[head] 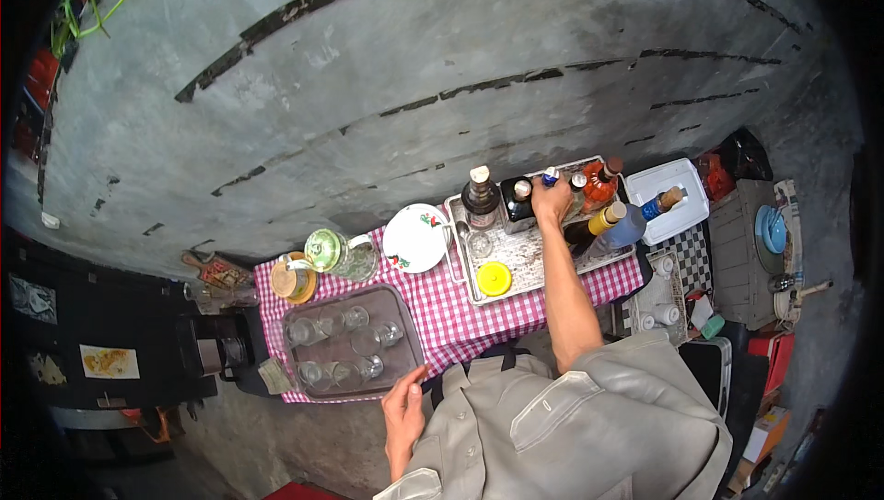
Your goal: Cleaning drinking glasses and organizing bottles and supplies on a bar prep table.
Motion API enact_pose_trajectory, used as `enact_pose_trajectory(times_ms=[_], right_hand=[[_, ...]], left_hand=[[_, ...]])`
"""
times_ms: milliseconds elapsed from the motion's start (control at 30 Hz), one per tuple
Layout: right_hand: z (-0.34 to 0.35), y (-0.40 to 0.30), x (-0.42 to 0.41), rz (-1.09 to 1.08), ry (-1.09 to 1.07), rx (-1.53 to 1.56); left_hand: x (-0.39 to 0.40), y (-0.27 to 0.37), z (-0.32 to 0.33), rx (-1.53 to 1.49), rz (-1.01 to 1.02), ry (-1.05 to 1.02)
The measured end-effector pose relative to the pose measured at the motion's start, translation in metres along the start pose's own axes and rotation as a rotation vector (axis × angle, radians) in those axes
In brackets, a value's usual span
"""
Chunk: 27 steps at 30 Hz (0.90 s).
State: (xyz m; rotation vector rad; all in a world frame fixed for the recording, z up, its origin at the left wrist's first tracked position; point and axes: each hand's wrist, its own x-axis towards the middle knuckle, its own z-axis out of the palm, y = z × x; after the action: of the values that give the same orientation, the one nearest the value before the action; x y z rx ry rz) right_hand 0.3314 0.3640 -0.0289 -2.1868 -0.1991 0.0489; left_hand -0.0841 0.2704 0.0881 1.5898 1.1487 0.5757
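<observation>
My right hand (pixel 552 202) reaches over a worn metal tray (pixel 523 266), its fingers around the neck of a blue-capped bottle (pixel 550 176); the hand hides most of that bottle. Close on its left are a black square bottle (pixel 516 204) and a dark round bottle (pixel 481 203). On its right stand a clear bottle with a pale cap (pixel 579 182), an orange bottle (pixel 599 186), a yellow-necked bottle (pixel 599 225) and a blue bottle (pixel 632 227). My left hand (pixel 404 407) is empty, fingers apart, beside the corner of a brown tray (pixel 412 334) holding several drinking glasses (pixel 366 340).
A checked cloth (pixel 456 324) covers the table. White plates (pixel 416 239), a glass pitcher (pixel 345 257), a wooden-lidded jar (pixel 290 280) and a yellow lid (pixel 494 279) are on it or its tray. Behind rises a grey wall (pixel 331 155). A white plastic lid (pixel 670 203) lies at right.
</observation>
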Motion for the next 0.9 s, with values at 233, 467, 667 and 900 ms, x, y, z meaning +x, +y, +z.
enact_pose_trajectory(times_ms=[233,467,667,900], right_hand=[[-0.012,-0.017,0.001,-0.123,0.014,-0.008],[-0.043,-0.055,0.005,-0.233,0.019,0.067],[-0.081,-0.09,-0.001,-0.318,0.041,0.133],[-0.142,-0.139,-0.05,-0.421,0.021,0.263]], left_hand=[[0.002,-0.002,-0.001,0.007,0.048,-0.004],[0.0,-0.006,-0.003,0.005,0.078,-0.005],[-0.003,-0.008,-0.004,-0.024,0.106,-0.01],[-0.009,-0.013,-0.006,-0.039,0.166,-0.088]])
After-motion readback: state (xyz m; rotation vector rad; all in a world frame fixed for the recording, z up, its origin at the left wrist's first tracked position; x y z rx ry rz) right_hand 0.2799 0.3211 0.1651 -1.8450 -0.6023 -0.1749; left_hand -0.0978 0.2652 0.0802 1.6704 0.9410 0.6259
